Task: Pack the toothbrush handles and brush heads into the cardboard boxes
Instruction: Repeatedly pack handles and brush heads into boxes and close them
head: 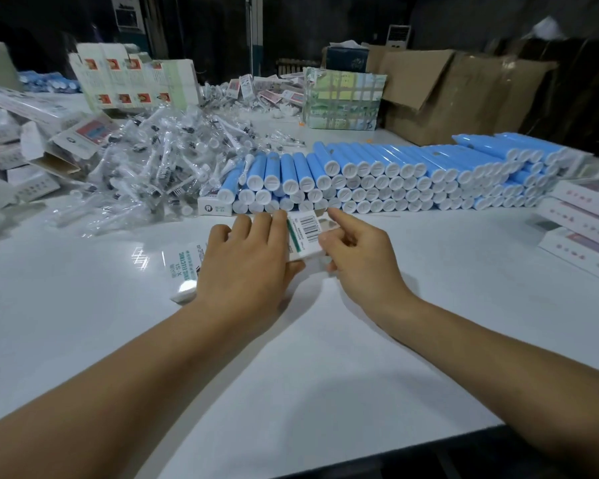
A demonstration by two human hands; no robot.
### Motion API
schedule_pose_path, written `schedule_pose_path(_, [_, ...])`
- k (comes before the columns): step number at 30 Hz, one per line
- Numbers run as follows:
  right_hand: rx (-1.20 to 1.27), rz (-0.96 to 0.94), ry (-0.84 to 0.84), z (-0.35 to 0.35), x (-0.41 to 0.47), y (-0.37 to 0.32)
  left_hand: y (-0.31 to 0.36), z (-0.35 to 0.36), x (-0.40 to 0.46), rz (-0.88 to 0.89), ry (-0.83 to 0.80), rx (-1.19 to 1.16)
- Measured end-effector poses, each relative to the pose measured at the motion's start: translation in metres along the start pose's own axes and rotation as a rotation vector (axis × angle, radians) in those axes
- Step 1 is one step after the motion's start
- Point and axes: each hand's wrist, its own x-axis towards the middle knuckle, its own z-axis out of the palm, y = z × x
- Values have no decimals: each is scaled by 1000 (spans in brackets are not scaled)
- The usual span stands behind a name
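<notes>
A small white cardboard box with a barcode and green stripe is held above the white table. My left hand grips its left side, fingers over the top. My right hand pinches its right end, index finger stretched out. Behind the hands lies a long stack of blue toothbrush handles with white end caps. To the left is a heap of brush heads in clear wrappers. Another white box lies flat under my left hand.
Packed boxes are stacked at the right edge. Flat and folded cartons stand at the back left, a wrapped bundle and brown shipping cartons at the back right. Loose boxes lie at the far left.
</notes>
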Motion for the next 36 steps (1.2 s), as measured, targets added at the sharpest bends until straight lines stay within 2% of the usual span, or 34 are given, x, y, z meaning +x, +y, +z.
schedule_pose_path(4, [-77,0,-30,2,7,1,4,1,-1,13,-30,15])
schedule_pose_path(10, [-36,46,12,1,5,0,6,0,-1,19,-36,16])
schedule_pose_path(14, [20,74,-19,3,2,-3,8,-1,-4,38,-25,52])
schedule_pose_path(22, [-140,-8,-70,0,-1,-9,8,-1,-6,46,19,34])
schedule_pose_path(24, [-121,-79,33,-6,3,-9,7,-3,-5,9,24,-10])
schedule_pose_path(26, [-112,-100,216,-13,10,-8,4,-7,-1,-41,33,-42])
schedule_pose_path(28, [150,117,243,-17,17,-8,2,-9,2,-75,28,-63])
schedule_pose_path(30, [665,468,8,-13,18,-9,3,-10,3,-87,18,-78])
schedule_pose_path(31, [839,582,-96,-9,16,-10,5,-10,3,-79,9,-74])
schedule_pose_path(32, [934,592,-169,-5,14,-11,7,-10,2,-64,1,-64])
schedule_pose_path(34, [987,469,-221,1,13,-8,10,-8,0,-36,6,-59])
schedule_pose_path(36, [838,309,-159,2,12,-5,11,-7,-3,-7,63,-83])
